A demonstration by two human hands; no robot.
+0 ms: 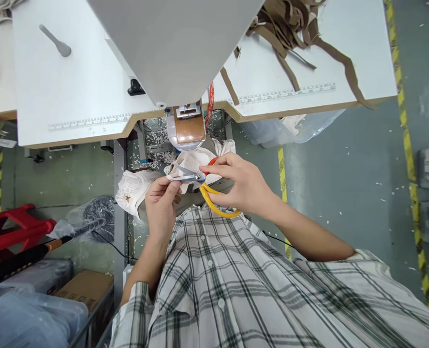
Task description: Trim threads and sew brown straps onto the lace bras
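My right hand (241, 186) grips scissors (207, 188) with yellow and red handles, their short steel blades pointing left. My left hand (161, 203) pinches the edge of a cream printed fabric piece (192, 162) right at the blades. The fabric bunches over a shoe-like form below the sewing machine's post (188, 128). Both hands are held close to my chest, over my plaid shirt.
A grey sewing machine head (174, 43) hangs over a white table (72, 92) with ruler strips at its edge. Brown straps (290, 34) lie piled at the table's right. Left of me stand a red frame (11, 232), plastic bags and a cardboard box (87, 287).
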